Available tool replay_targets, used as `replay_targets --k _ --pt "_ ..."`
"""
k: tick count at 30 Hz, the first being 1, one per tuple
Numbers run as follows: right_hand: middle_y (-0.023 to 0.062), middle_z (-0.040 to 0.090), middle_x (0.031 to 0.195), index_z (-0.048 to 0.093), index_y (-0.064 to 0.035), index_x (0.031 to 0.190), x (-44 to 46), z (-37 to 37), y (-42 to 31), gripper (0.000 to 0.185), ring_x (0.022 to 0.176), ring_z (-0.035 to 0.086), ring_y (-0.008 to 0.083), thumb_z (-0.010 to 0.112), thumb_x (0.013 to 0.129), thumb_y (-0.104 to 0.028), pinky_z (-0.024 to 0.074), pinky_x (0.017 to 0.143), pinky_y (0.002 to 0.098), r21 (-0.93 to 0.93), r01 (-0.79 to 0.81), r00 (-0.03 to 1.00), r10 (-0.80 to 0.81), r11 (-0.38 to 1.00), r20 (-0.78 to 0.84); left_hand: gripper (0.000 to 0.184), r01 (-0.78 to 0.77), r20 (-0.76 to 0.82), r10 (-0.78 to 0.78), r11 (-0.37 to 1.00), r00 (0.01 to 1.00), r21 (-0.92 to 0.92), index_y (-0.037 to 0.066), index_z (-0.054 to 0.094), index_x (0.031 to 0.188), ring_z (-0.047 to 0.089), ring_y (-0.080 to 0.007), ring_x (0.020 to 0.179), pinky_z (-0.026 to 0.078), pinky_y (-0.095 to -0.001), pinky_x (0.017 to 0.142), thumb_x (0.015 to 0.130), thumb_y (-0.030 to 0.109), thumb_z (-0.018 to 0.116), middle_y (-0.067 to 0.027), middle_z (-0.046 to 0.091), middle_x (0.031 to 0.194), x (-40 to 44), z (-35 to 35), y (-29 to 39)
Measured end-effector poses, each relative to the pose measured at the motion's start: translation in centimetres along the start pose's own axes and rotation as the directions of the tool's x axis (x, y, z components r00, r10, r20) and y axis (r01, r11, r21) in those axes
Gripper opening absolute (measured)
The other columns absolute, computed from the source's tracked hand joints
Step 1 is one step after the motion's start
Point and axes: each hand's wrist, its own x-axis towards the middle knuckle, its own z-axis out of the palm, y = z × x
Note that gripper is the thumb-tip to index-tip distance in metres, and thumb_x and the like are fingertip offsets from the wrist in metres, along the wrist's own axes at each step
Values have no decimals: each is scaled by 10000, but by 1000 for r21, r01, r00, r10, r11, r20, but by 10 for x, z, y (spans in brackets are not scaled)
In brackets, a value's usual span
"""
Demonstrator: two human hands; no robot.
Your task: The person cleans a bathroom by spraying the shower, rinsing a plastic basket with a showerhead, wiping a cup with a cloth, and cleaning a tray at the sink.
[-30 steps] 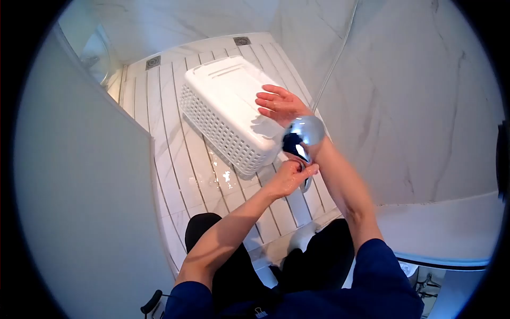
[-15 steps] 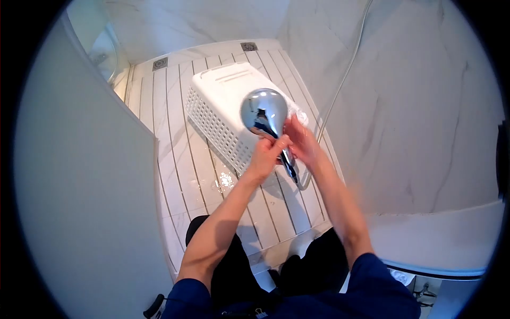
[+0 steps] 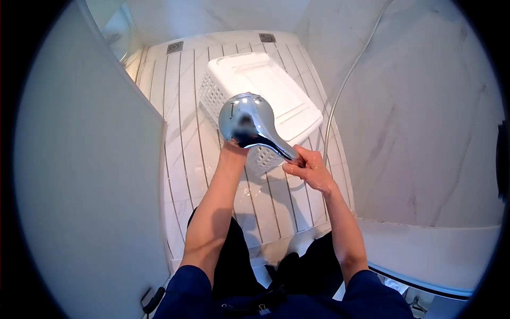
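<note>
A chrome shower head [image 3: 247, 118] hangs in front of me over the floor, its rounded back towards me. Around its handle, lower right of the head, the fingers of my right hand [image 3: 314, 171] are closed. My left hand [image 3: 235, 151] is at the underside of the head; the head covers its fingers, so their pose and any contact are hidden. Beyond both hands, a white plastic basket [image 3: 281, 95] with lattice sides lies on the floor, a broad solid face turned up.
Wet drops spot the slatted tile floor [image 3: 183, 133]. A pale hose [image 3: 348, 80] runs down the marbled wall on the right. Two square drains, a left one [image 3: 175, 48] and a right one [image 3: 267, 38], lie at the back. A frosted panel [image 3: 90, 175] stands on the left.
The shower head's handle has passed from my left hand to my right. The head has tilted and moved slightly left, and my left hand has gone under it.
</note>
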Motion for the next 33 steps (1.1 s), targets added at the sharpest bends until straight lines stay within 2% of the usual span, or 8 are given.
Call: replay_targets --k 3,5,9,12,16,20,27,33 --pt "-10 502 573 557 -32 813 6 -5 21 236 515 429 62 696 764 -218 354 476 234 9 -31 968 32 999 -247 203 -8 -327 -33 992 944 -126 47 575 1019 599 -185 811 498 -314 699 857 169 583 -67 619 897 11 8 15" --pt "-24 467 535 514 -67 690 3 -25 23 250 438 417 51 692 780 -219 329 387 219 186 -110 908 175 976 -381 175 10 -466 64 988 882 154 37 572 969 590 -180 760 473 -297 635 833 142 605 -57 607 847 6 1 24" --pt "-24 424 498 459 -80 596 -35 -90 16 293 403 389 68 731 698 -121 285 366 231 135 -335 937 344 932 -54 241 301 -850 294 843 437 446 25 519 1046 597 -229 810 494 -357 672 825 109 563 -94 592 972 13 -70 3" --pt "-10 435 507 466 -76 585 -59 -116 47 289 421 402 84 747 649 -96 302 384 243 105 -391 916 397 914 -49 331 205 -823 -8 970 568 132 31 480 1167 581 -283 985 499 -443 800 881 197 482 -110 557 1151 -1 -92 -13" --pt "3 458 533 481 -69 590 -71 -134 87 264 464 433 111 742 631 -77 341 433 259 193 -430 817 471 882 -333 514 559 -800 -261 822 541 110 81 428 1280 529 -318 1099 432 -540 893 927 419 269 -118 509 1251 -17 -63 -33" --pt "1 462 535 492 -67 605 -73 -126 68 250 460 436 109 734 648 -110 330 422 260 225 -386 887 427 895 -175 600 700 -752 -435 712 495 49 105 418 1293 541 -323 1083 375 -606 925 921 546 250 -132 521 1229 -20 -69 -46" --pt "-8 437 488 486 -83 596 -49 -115 49 287 417 400 80 705 742 -200 299 391 236 360 -197 909 307 912 -281 393 392 -395 -240 843 887 368 67 444 1227 600 -239 922 545 -435 778 885 210 575 -109 579 1077 6 -25 -56" --pt "-3 453 509 484 -71 704 3 -118 -19 304 394 401 71 650 815 -300 308 367 230 137 -106 941 144 985 -307 233 445 -291 -345 777 892 445 2 560 1074 641 -230 876 574 -366 729 850 56 591 -111 628 1004 -17 -10 -71"
